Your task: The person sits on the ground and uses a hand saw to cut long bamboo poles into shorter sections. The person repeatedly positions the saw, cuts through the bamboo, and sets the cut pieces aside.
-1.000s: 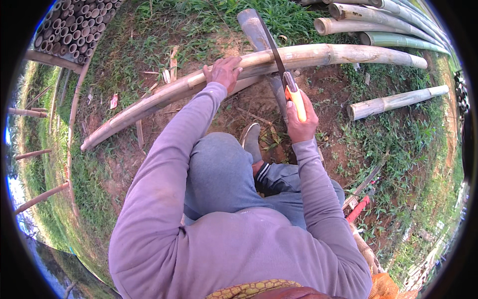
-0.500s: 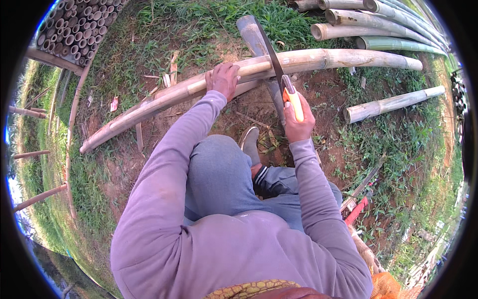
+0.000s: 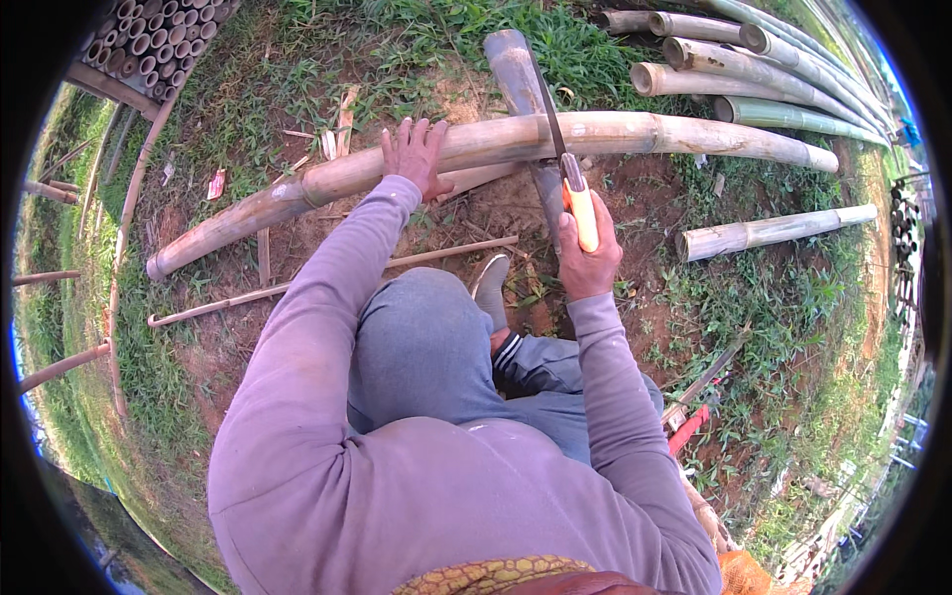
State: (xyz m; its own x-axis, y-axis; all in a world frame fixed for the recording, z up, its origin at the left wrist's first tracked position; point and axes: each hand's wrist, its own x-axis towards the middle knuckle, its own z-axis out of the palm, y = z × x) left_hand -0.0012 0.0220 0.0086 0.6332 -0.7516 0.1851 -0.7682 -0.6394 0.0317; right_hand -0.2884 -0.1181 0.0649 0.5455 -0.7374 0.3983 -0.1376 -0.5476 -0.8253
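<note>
A long, pale bamboo pole [image 3: 605, 132] lies crosswise before me, over a thicker grey bamboo piece [image 3: 516, 81]. My left hand [image 3: 416, 159] rests on top of the pole, left of this crossing, with its fingers spread apart. In my right hand [image 3: 590, 253] is a handsaw [image 3: 584, 210], its orange-and-white handle wrapped by my fingers. The saw's long dark blade slants up and away across the pole near the crossing. Whether its teeth have entered the bamboo, I cannot tell.
Cut bamboo poles [image 3: 773, 64] are stacked at the far right. A shorter bamboo length [image 3: 778, 233] lies right of me on grass and soil. A thin strip [image 3: 436, 257] lies between the pole and my knee. Bundled bamboo ends [image 3: 149, 45] fill the far left.
My left hand has shifted left and its fingers have spread. A thin strip now shows on the ground on the pole's near side. The saw stays across the pole.
</note>
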